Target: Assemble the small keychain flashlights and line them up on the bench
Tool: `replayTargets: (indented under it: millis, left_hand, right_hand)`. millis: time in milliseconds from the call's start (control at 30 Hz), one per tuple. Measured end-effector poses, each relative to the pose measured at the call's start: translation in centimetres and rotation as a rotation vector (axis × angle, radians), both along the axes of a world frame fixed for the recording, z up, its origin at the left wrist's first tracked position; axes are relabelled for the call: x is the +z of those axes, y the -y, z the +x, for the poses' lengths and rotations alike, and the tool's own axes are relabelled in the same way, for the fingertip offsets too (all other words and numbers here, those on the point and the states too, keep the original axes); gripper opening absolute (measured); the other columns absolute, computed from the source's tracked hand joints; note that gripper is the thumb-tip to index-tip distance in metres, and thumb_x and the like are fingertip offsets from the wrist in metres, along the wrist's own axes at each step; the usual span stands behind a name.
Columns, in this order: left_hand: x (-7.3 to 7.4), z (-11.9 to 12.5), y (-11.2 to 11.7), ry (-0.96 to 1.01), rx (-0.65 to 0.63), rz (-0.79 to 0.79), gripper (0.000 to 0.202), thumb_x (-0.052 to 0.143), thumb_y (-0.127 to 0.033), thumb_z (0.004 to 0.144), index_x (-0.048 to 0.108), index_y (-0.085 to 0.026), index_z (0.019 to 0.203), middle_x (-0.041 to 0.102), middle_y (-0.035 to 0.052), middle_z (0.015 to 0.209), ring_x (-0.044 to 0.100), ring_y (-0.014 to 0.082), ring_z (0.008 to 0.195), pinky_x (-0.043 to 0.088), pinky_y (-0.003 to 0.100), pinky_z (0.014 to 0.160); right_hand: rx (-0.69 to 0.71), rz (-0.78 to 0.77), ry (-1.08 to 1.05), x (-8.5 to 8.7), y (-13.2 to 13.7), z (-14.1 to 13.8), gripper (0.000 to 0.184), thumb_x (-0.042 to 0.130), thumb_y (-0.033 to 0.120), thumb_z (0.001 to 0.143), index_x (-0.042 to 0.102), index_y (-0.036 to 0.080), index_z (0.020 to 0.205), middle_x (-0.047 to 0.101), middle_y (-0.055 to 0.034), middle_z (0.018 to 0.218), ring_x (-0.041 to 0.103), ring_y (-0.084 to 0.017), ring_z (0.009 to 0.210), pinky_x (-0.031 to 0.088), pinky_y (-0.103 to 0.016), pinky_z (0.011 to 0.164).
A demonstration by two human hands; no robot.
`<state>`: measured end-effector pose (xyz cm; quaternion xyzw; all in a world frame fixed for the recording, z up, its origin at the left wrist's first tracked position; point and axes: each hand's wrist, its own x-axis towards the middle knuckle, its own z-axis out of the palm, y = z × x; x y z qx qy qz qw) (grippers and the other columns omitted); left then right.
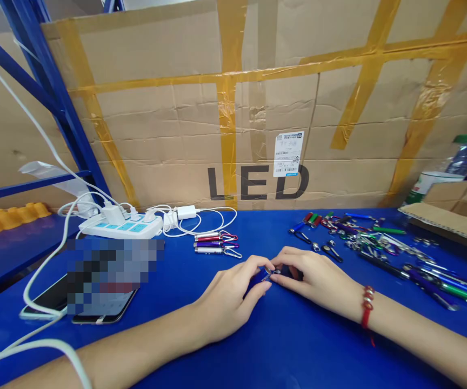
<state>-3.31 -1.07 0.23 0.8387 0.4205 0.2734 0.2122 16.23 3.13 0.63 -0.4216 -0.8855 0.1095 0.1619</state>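
My left hand (231, 297) is closed around a small blue metal tube (259, 277), a keychain flashlight body by its look, mostly covered by the fingers. Fingertips of my right hand (318, 275) pinch a small shiny metal piece (276, 271) at the tube's end; its exact shape is hidden. Both hands meet low over the blue tabletop (274, 346). Beyond my left hand lie a red, a purple and a silver keychain flashlight (209, 250) in a row, each with a carabiner clip.
On the right spreads a pile of colored flashlight tubes and clips (379, 243), near a cardboard box (448, 216) and a bottle (440, 173). At left are a power strip (124, 227), white cables (39, 270) and phones (99, 310). A large carton (168, 135) stands behind.
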Motion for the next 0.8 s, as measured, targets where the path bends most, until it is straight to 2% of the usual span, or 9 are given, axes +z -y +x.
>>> replayTargets:
  millis: [300, 600, 800]
  left_hand:
    - [0.22, -0.01, 0.27, -0.012, -0.02, 0.008, 0.021, 0.039, -0.027, 0.092, 0.046, -0.026, 0.112, 0.062, 0.0016, 0.108, 0.061, 0.018, 0.096, 0.047, 0.029, 0.081]
    - [0.2, 0.0, 0.09, -0.027, -0.025, 0.031, 0.02, 0.04, -0.026, 0.091, 0.046, -0.027, 0.111, 0.062, 0.0001, 0.11, 0.059, 0.0169, 0.099, 0.045, 0.028, 0.084]
    - [0.18, -0.03, 0.19, -0.038, -0.03, 0.036, 0.021, 0.039, -0.026, 0.091, 0.047, -0.026, 0.111, 0.062, 0.0012, 0.108, 0.06, 0.0174, 0.097, 0.046, 0.029, 0.083]
  right_hand:
    - [0.025, 0.005, -0.018, -0.15, 0.21, 0.11, 0.019, 0.049, 0.036, 0.085, 0.064, 0.026, 0.093, 0.059, 0.0001, 0.08, 0.053, -0.01, 0.061, 0.037, -0.021, 0.054]
    - [0.049, -0.013, -0.061, -0.36, 0.18, -0.01, 0.016, 0.05, 0.03, 0.085, 0.064, 0.025, 0.09, 0.06, 0.0001, 0.086, 0.052, -0.009, 0.059, 0.038, -0.021, 0.054]
    - [-0.001, 0.0, -0.039, -0.1, 0.39, -0.02, 0.02, 0.051, 0.03, 0.083, 0.064, 0.024, 0.097, 0.06, -0.0021, 0.09, 0.053, -0.009, 0.059, 0.041, -0.022, 0.055]
